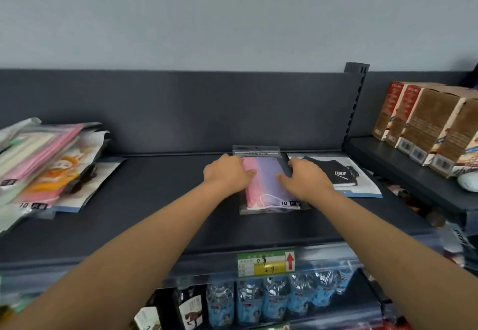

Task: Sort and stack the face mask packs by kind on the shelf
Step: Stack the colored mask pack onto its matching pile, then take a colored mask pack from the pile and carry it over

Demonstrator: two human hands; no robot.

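Both hands are on one pink-and-purple mask pack (265, 174), which lies flat near the back middle of the dark shelf (155, 200); the left hand (227, 175) grips its left edge, fingers curled over the side and thumb laid across the pink face; the right hand (306, 178) grips the right edge the same way, fingers bent round the side and thumb resting on the purple part; neither hand is spread flat.

The pack's clear wrapper reads "10 片装" at its lower right corner; its hang-tab top points to the back panel.

Just right of it, and partly under the right hand, lies a black mask pack (345, 174) on a white card, the mask printed "LIKE"; at the left end of the shelf a pile of mixed packs (49, 166) leans in loose layers, one pink pack there also marked "10 片装".

A green and yellow price tag (266, 263) with a red arrow sits on the shelf's front rail; its handwritten figures are hard to read; brown and red boxes (424, 127) stand on the neighbouring shelf, their print too small to read; bottles (271, 301) fill the level below.
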